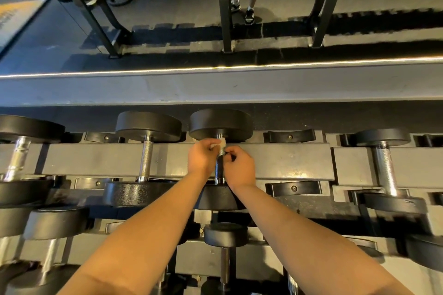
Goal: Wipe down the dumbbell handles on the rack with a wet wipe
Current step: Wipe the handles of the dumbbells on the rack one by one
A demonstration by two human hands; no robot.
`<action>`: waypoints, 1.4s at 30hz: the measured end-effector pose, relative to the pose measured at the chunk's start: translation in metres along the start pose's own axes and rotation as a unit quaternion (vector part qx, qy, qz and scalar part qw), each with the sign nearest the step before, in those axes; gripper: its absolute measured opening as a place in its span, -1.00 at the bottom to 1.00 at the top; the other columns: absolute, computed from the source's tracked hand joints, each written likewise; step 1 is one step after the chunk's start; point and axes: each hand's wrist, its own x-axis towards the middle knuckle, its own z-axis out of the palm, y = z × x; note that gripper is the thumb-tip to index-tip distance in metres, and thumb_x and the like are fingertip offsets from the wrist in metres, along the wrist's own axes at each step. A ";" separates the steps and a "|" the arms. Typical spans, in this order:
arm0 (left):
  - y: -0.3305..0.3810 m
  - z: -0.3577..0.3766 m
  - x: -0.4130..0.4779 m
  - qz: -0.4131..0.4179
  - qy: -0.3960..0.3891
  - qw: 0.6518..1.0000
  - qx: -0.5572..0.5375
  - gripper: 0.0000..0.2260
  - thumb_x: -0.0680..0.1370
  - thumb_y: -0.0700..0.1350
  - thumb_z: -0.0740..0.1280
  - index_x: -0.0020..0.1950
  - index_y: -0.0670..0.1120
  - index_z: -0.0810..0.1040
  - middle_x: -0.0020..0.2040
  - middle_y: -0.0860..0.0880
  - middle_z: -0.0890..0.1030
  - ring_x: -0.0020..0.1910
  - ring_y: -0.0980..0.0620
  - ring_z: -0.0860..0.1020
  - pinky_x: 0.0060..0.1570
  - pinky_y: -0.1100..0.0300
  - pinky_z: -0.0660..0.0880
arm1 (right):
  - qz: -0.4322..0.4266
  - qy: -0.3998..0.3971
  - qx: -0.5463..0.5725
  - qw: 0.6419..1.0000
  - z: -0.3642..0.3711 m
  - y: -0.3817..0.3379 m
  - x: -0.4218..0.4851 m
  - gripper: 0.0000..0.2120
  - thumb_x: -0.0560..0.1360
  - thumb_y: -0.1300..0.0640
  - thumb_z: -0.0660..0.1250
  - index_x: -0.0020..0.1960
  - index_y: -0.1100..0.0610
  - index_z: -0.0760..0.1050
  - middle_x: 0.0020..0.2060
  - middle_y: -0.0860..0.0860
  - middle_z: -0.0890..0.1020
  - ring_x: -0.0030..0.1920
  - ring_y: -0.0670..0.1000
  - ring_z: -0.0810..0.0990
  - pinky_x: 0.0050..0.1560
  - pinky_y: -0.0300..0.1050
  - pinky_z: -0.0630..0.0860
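Top row of the rack [287,163] holds four dumbbells [146,151], third one [220,122] from the left getting the attention. One wet wipe [222,144] sits at the far end of its handle [219,173]. Left hand [202,159] fingers are clamped on the wipe, right hand [241,166] fingers curled on the handle just beside. Both forearms reach in from near, hiding part of the lower row.

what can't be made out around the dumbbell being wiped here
Head view only:
- White wet wipe: mostly covered by the left hand gripping it.
- Knurled metal dumbbell handle: upper part hidden by wipe and hands.
- Right hand: whether it pinches wipe or handle, fingertips too small.
- Far-left chrome dumbbell: cut off by the left edge.
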 end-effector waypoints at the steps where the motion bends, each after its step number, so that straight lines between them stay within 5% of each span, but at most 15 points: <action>1: -0.002 0.000 -0.004 -0.001 -0.002 1.000 0.014 -0.84 0.62 -0.14 0.36 0.16 -0.02 0.67 0.07 0.02 0.64 -0.01 0.10 0.56 -0.17 0.44 0.37 | -0.001 0.001 0.000 1.000 -0.001 -0.001 -0.001 -0.83 0.62 0.18 0.26 0.12 0.04 0.60 -0.06 -0.05 0.64 -0.09 -0.10 0.62 -0.12 -0.28 0.57; 9: 0.000 -0.007 0.004 0.030 0.029 0.999 -0.023 -0.87 0.63 -0.13 0.35 0.11 0.03 0.68 0.00 0.08 0.65 -0.05 0.18 0.55 -0.20 0.51 0.36 | -0.005 0.007 0.000 1.000 0.001 0.001 0.000 -0.83 0.60 0.18 0.27 0.11 0.02 0.61 -0.08 -0.07 0.64 -0.09 -0.10 0.63 -0.05 -0.17 0.62; 17: -0.014 -0.005 -0.006 0.017 -0.031 0.999 0.005 -0.89 0.59 -0.13 0.41 0.08 -0.04 0.71 -0.05 0.06 0.67 -0.06 0.14 0.60 -0.17 0.52 0.38 | -0.023 0.009 0.002 1.000 -0.003 -0.001 -0.003 -0.84 0.60 0.21 0.27 0.08 0.03 0.60 -0.07 -0.06 0.63 -0.07 -0.09 0.60 -0.10 -0.28 0.52; 23: -0.004 -0.005 0.008 0.046 0.035 0.998 -0.016 -0.86 0.62 -0.12 0.38 0.13 -0.01 0.70 0.02 0.04 0.68 0.01 0.11 0.61 -0.05 0.35 0.44 | -0.010 0.006 0.000 1.000 0.000 0.001 0.000 -0.84 0.60 0.18 0.27 0.08 0.02 0.60 -0.08 -0.05 0.63 -0.09 -0.10 0.61 -0.06 -0.20 0.60; 28: -0.008 0.002 0.002 0.013 -0.010 1.000 0.007 -0.88 0.60 -0.13 0.40 0.08 -0.02 0.70 -0.02 0.01 0.67 0.00 0.06 0.62 0.03 0.19 0.51 | -0.008 0.004 0.004 1.000 0.000 0.001 0.000 -0.83 0.60 0.18 0.28 0.11 0.03 0.60 -0.03 -0.03 0.64 -0.06 -0.07 0.62 -0.05 -0.20 0.60; 33: -0.018 -0.008 -0.007 0.019 -0.042 0.999 -0.006 -0.91 0.58 -0.13 0.43 0.05 -0.03 0.72 -0.07 0.05 0.68 -0.07 0.15 0.62 -0.04 0.36 0.49 | -0.013 -0.002 0.012 1.000 -0.002 -0.001 -0.003 -0.86 0.59 0.19 0.30 0.08 0.04 0.61 -0.08 -0.06 0.64 -0.09 -0.13 0.61 -0.11 -0.30 0.54; 37: -0.011 -0.009 0.011 0.045 0.012 0.997 -0.054 -0.87 0.60 -0.12 0.41 0.11 -0.02 0.72 0.04 0.03 0.71 0.03 0.11 0.64 0.12 0.22 0.53 | -0.001 0.001 0.019 1.000 -0.001 0.000 -0.001 -0.85 0.59 0.17 0.30 0.09 0.02 0.60 -0.09 -0.07 0.64 -0.12 -0.14 0.62 -0.17 -0.34 0.52; 42: -0.013 0.001 0.009 0.012 -0.021 0.993 -0.117 -0.88 0.58 -0.16 0.43 0.02 0.04 0.72 0.01 0.02 0.72 0.05 0.07 0.66 0.20 0.10 0.56 | -0.004 0.003 0.006 1.000 -0.002 -0.002 -0.001 -0.84 0.60 0.18 0.29 0.10 0.02 0.60 -0.08 -0.07 0.63 -0.10 -0.12 0.61 -0.18 -0.38 0.50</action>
